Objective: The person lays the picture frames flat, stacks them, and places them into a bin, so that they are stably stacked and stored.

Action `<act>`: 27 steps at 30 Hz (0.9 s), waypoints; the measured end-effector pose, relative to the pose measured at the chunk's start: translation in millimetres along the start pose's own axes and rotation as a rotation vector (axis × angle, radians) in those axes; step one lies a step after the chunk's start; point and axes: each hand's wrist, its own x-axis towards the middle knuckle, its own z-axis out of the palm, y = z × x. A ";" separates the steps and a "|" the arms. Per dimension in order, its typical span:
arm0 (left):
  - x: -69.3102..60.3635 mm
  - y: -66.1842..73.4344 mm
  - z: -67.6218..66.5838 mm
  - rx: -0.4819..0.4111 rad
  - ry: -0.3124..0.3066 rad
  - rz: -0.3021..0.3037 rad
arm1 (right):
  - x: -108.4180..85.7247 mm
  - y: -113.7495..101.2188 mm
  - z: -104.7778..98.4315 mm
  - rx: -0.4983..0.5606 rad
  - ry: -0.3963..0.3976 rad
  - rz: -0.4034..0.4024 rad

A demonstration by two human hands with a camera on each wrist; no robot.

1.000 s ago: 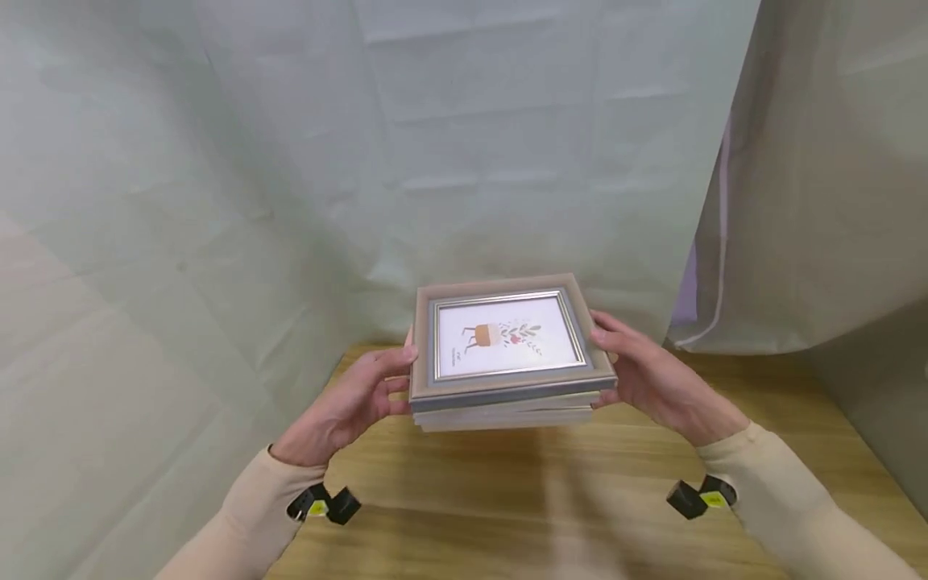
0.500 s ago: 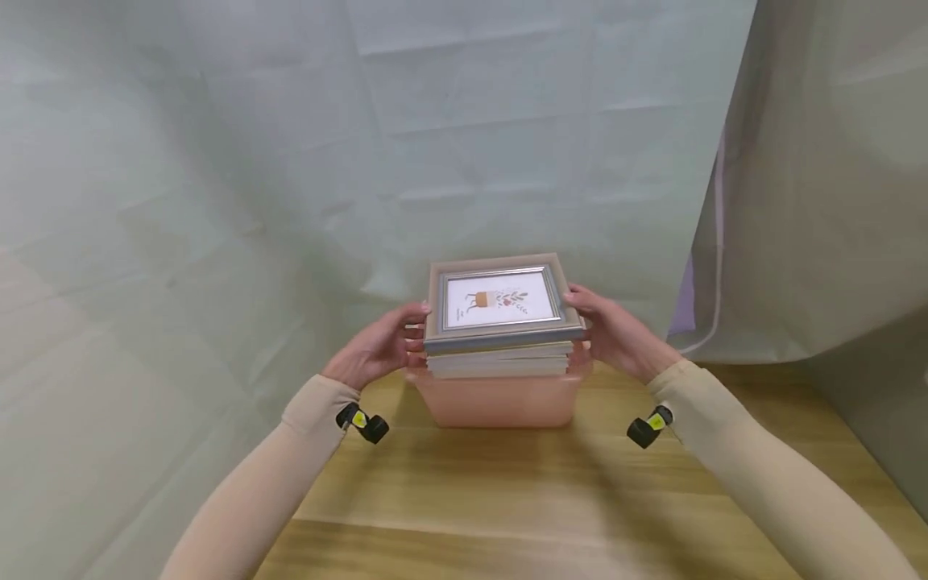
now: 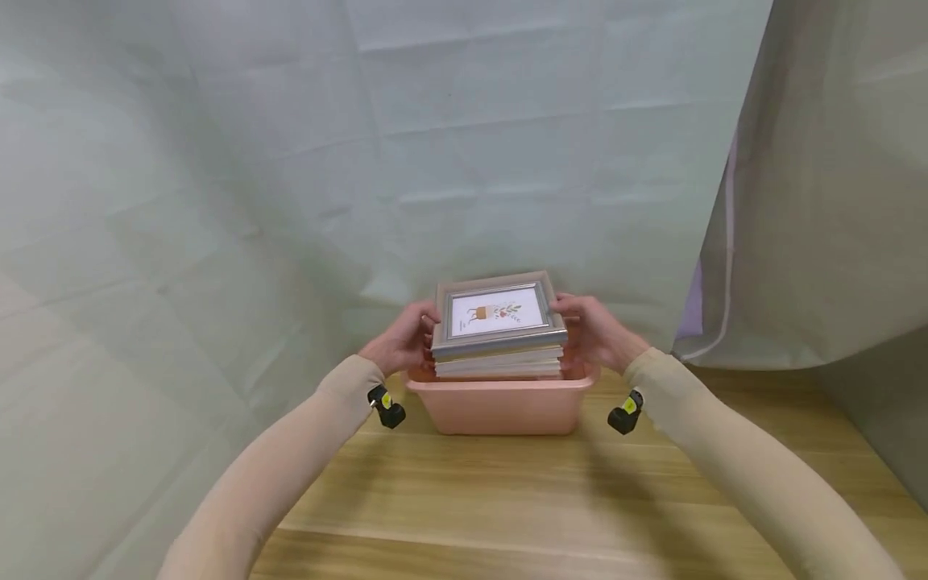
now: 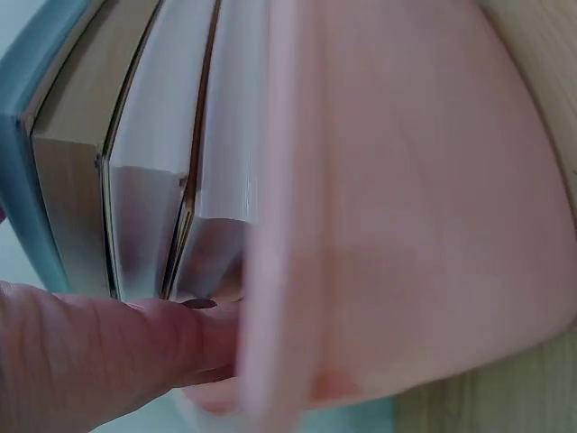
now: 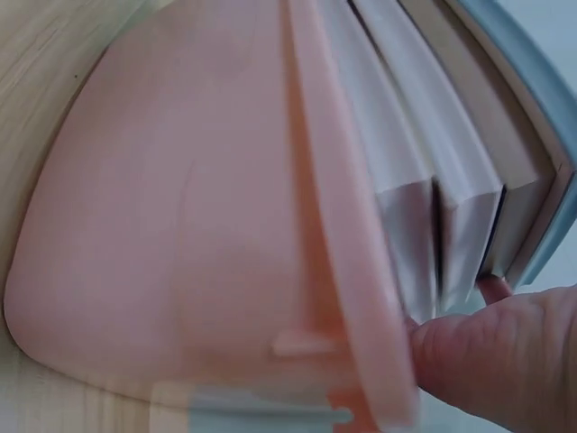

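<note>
Several picture frames are stacked between my two hands, partly inside a pink plastic bin (image 3: pixel 503 409). On top lies a grey-beige picture frame (image 3: pixel 474 345) with a plant drawing behind its pane. White-edged frames (image 3: pixel 500 368) sit below it, their lower part hidden by the bin's front rim. My left hand (image 3: pixel 406 337) grips the stack's left end and my right hand (image 3: pixel 600 332) its right end. In the left wrist view, fingers lie against the frames' ends, just inside the bin wall (image 4: pixel 433 180). The right wrist view has the bin wall (image 5: pixel 180 207) in front of the stack too.
The bin stands on a wooden tabletop (image 3: pixel 478 499). A pale cloth (image 3: pixel 478 145) hangs close behind it, and another cloth (image 3: pixel 145 322) runs along the left. To the right hangs a darker grey cloth (image 3: pixel 819 225).
The stack has moved forward and down, from above the tabletop into the bin's mouth. The bin, hidden a second ago, now shows its front. Both hands keep their grip.
</note>
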 end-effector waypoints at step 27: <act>49.4 -33.7 -4.4 0.157 0.116 -0.051 | 64.5 36.1 37.5 -0.224 0.352 0.041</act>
